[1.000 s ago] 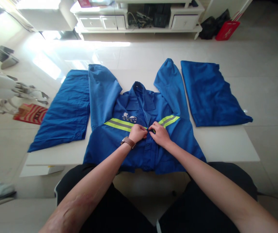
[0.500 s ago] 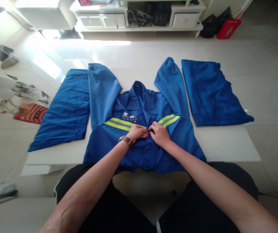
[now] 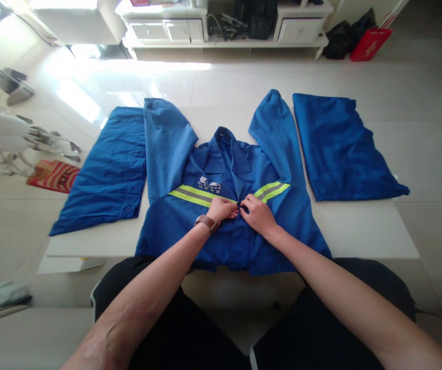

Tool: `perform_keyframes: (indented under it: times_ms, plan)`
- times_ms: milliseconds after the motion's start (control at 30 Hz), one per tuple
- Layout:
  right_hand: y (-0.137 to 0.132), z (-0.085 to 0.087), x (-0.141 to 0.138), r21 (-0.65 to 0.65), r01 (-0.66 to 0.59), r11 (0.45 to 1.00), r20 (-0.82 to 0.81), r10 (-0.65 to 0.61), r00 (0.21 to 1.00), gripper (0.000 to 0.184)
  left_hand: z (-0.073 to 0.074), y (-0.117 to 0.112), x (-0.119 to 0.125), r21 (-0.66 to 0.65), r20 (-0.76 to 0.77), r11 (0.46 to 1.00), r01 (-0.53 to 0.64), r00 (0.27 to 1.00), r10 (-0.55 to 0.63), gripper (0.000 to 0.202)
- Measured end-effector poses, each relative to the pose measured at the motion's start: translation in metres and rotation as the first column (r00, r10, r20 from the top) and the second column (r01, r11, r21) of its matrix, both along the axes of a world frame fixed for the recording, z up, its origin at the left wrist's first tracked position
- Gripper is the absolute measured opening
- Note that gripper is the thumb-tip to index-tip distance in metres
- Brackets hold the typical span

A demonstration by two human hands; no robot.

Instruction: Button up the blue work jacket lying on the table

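A blue work jacket with yellow-green reflective stripes lies face up on a white table, sleeves spread upward. My left hand, a brown watch on its wrist, and my right hand meet at the jacket's front opening on the chest. Both pinch the two front edges together at a button just below the collar. Their fingers are closed on the fabric.
A blue folded garment lies on the table's left, another blue garment on the right. A white cabinet stands across the tiled floor, with a red bag beside it. Racks and a red-patterned bag sit at left.
Both hands stay pinched at the chest button, fingers shifting slightly. The view has tilted and shifted a little, so everything sits slightly to the right.
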State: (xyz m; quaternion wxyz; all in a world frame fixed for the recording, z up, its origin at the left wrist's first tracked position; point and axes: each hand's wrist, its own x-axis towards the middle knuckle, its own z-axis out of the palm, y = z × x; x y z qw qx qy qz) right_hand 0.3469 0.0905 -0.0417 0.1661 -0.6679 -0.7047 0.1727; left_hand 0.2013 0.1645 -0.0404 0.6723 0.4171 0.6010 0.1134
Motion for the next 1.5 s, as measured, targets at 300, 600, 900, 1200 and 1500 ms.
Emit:
perform_keyframes:
  times_ms: [300,600,900,1200,1500]
  plan:
    - [0.007,0.005,0.009,-0.028,-0.062,0.998,0.024,0.063,0.998,0.017,-0.002,-0.001,0.000,0.049,0.009,0.999,0.022,1.000,-0.023,0.011]
    - [0.008,0.006,0.016,-0.013,-0.171,0.985,0.028,0.171,0.985,0.020,0.001,-0.001,0.000,0.034,0.005,0.999,0.015,1.000,-0.015,0.009]
    - [0.007,0.005,0.012,-0.030,-0.081,0.996,0.004,0.081,0.997,0.019,-0.009,-0.007,0.002,0.220,-0.071,0.971,0.097,0.994,-0.084,0.009]
    - [0.006,0.002,0.004,-0.016,-0.015,1.000,-0.014,0.015,1.000,0.012,-0.020,-0.007,-0.001,0.289,-0.078,0.946,0.149,0.988,-0.132,0.010]
    - [0.002,-0.004,0.005,0.060,-0.050,0.997,0.034,0.048,0.998,0.011,-0.004,-0.002,-0.001,0.205,-0.009,0.964,0.170,0.985,-0.172,0.012]
